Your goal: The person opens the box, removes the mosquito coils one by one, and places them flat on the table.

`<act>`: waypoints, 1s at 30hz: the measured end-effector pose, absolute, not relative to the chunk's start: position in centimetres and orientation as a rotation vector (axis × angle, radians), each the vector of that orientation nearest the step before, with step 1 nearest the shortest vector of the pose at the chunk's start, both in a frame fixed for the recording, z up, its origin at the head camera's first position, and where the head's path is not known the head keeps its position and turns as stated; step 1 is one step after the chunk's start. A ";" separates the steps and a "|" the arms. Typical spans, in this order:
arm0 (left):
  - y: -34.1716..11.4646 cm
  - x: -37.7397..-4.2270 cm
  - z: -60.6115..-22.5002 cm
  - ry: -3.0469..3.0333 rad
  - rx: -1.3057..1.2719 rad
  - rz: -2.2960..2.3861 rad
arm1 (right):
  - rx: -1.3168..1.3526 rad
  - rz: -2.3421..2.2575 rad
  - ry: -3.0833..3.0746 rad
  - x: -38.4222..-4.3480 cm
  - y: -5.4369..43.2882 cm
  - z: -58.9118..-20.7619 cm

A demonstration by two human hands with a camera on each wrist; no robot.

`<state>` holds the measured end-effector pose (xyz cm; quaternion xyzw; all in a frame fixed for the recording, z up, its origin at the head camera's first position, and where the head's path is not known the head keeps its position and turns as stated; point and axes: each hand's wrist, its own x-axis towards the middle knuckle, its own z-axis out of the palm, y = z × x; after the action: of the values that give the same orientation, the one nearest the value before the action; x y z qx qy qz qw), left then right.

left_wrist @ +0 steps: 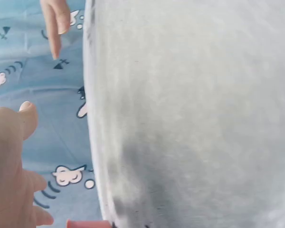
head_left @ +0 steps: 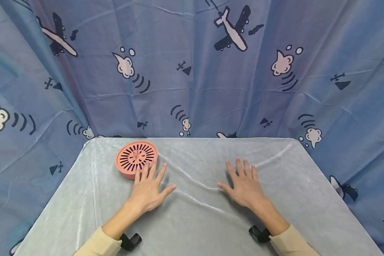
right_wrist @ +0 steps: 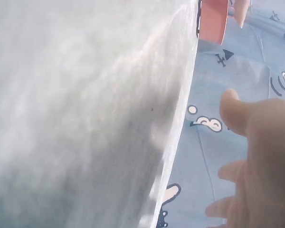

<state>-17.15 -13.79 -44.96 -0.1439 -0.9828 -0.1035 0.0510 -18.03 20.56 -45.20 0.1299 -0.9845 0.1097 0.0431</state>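
A round coral-pink case (head_left: 136, 156) with a slotted lid lies at the table's back left. Its slots run outward from the middle, and its side shows as a pink wall (right_wrist: 213, 21) in the right wrist view. My left hand (head_left: 148, 190) is spread palm down just in front of it, the fingertips overlapping its near edge in the head view. Over the right half of the table my right hand (head_left: 244, 186) is spread too, fingers pointing to the back, holding nothing. In the left wrist view only a sliver of pink edge (left_wrist: 89, 223) shows at the bottom.
A pale grey velvety cloth with creases covers the table (head_left: 192, 227). Blue curtains (head_left: 166, 71) printed with planes and clouds hang behind it and along both sides. A black wrist camera (head_left: 131, 242) sits under the left wrist, another wrist camera (head_left: 259, 234) under the right.
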 end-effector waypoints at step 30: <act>-19.8 -17.0 -44.2 -2.817 -0.415 -0.469 | 0.581 0.380 -3.039 -20.5 12.1 -43.3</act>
<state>-17.04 -19.77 -44.25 -0.1428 -0.9682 -0.1613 0.1273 -20.55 12.10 -43.29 0.1864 -0.9748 0.1218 0.0124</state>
